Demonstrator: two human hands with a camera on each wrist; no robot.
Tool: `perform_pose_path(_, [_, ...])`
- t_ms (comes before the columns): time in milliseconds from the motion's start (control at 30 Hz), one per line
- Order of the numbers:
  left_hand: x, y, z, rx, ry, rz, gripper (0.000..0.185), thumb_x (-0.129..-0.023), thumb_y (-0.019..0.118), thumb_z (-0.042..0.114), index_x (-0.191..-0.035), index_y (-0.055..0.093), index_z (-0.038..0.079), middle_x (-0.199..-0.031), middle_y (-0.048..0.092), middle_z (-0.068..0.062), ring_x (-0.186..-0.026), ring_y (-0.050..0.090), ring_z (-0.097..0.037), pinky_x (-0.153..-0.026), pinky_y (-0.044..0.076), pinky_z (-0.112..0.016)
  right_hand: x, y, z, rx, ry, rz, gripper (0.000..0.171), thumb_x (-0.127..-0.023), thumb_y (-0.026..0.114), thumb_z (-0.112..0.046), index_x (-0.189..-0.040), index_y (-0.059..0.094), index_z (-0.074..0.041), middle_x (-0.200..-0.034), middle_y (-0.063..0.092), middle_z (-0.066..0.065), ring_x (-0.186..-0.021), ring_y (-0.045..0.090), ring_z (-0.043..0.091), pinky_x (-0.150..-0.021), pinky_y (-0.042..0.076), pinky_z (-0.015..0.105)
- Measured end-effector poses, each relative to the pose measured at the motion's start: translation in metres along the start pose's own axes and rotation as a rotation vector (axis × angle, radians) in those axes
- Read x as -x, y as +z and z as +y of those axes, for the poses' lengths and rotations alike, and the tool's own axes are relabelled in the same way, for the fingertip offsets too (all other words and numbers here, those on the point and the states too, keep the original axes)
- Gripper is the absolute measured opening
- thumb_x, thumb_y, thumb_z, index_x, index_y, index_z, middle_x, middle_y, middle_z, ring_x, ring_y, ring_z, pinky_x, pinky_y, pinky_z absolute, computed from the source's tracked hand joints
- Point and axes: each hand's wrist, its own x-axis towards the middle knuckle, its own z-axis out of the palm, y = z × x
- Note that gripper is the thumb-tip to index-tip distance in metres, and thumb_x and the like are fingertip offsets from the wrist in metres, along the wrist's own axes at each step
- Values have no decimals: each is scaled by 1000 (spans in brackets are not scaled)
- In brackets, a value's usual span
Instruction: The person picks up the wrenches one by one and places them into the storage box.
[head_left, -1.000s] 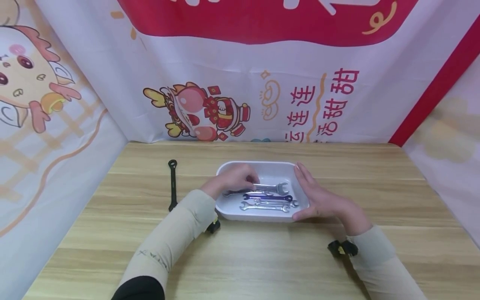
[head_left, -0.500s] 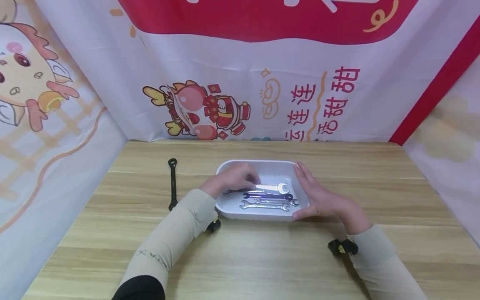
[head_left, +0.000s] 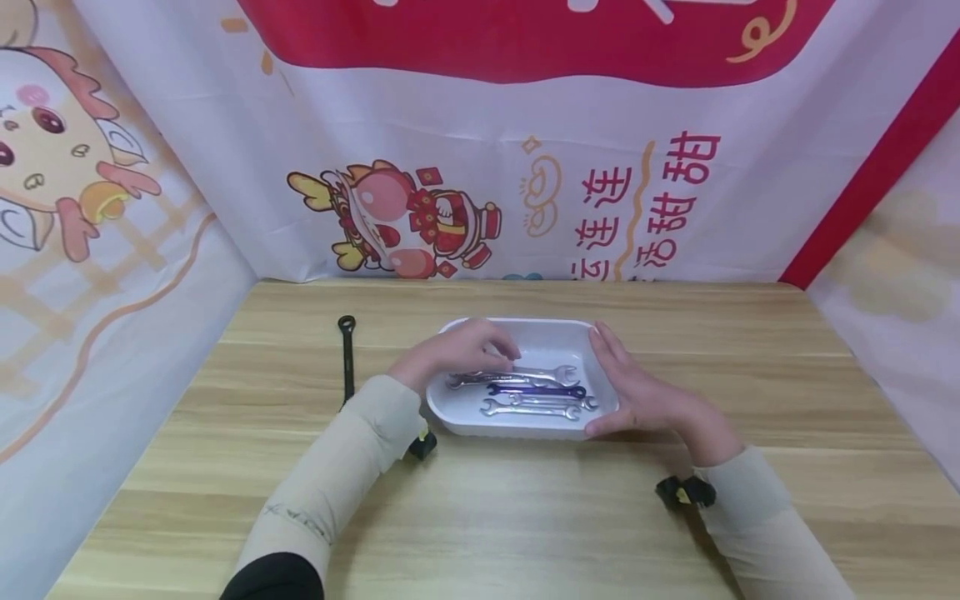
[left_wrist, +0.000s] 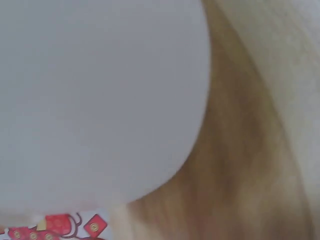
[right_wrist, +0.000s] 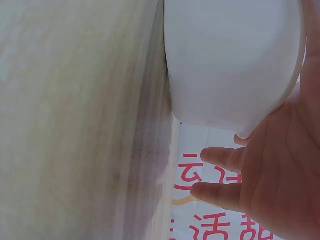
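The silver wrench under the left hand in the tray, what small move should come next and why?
Probably lift the silver wrench clear of the white tray. The left hand grips its handle end over the other wrenches, while the right hand rests flat against the tray's side, steadying it.

Bright, even light fills the head view, leaving soft short shadows on the tabletop [head_left: 525,517] under the forearms and slight bending of lines at the edges, while the left wrist view is badly blurred and the right wrist view soft.
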Motion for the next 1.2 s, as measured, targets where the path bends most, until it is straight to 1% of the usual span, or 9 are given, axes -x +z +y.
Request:
perform_pose_path(100, [8,-8,1,-3,14,4,29,-94,68,22,-120,71,14,-119,71,2,-115,63,-15,-102,51,-39,0,-1,-1,0,1,0,144,-67,89,-47,-157,-17,-9,-162,-30,11,-151,-10,48,-119,13,64])
perform_pose_path(267, [28,-25,4,4,26,26,31,-94,68,22,-123,70,14,-123,70,0,-119,61,-17,-106,49,-46,1,-2,-3,11,2,-3,142,-69,88,-46,-157,-16,-7,-163,-30,13,-151,-11,47,-120,11,63])
perform_pose_path(367, [43,-37,6,13,8,48,30,-94,68,25,-123,70,16,-125,69,-1,-123,60,-21,-107,47,-52,1,-2,-2,16,1,-2,141,-69,88,-45,-157,-16,-7,-163,-30,12,-151,-11,46,-120,11,63])
perform_pose_path(467, [61,-50,8,-4,-32,75,29,-95,67,28,-122,70,20,-127,68,0,-126,58,-23,-108,46,-54,1,-1,-2,19,2,-5,141,-70,88,-44,-157,-16,-8,-163,-30,12,-152,-11,46,-120,11,63])
perform_pose_path(633, [89,-69,7,-59,-39,135,27,-95,68,27,-120,71,17,-126,69,-4,-124,60,-26,-106,48,-52,1,-2,-2,19,0,-6,140,-71,88,-43,-157,-16,-6,-162,-30,12,-151,-11,46,-120,11,63])
perform_pose_path(800, [113,-82,-1,-96,-59,188,24,-95,69,23,-117,73,15,-125,69,-6,-125,59,-28,-105,48,-54,1,-2,-3,18,-2,-6,140,-71,88,-44,-157,-15,-6,-163,-29,13,-152,-10,46,-120,12,63])
perform_pose_path(933, [128,-87,-11,-126,-87,198,23,-94,69,24,-115,73,16,-125,69,-7,-123,59,-29,-103,49,-55,2,-1,-1,23,2,-2,140,-71,87,-46,-157,-16,-7,-163,-29,12,-152,-10,46,-120,12,62])
perform_pose_path(1067, [142,-89,-25,-129,-121,211,23,-93,70,26,-114,74,16,-123,70,-7,-121,60,-29,-102,50,-55,2,0,1,25,8,2,140,-71,87,-47,-158,-16,-8,-163,-29,11,-152,-9,46,-120,12,63])
perform_pose_path(1200, [155,-86,-42,-106,-170,233,22,-92,71,26,-113,74,18,-125,69,-7,-122,60,-31,-100,50,-58,2,-1,1,20,25,1,140,-70,87,-48,-158,-16,-12,-163,-29,7,-153,-9,44,-120,13,61])
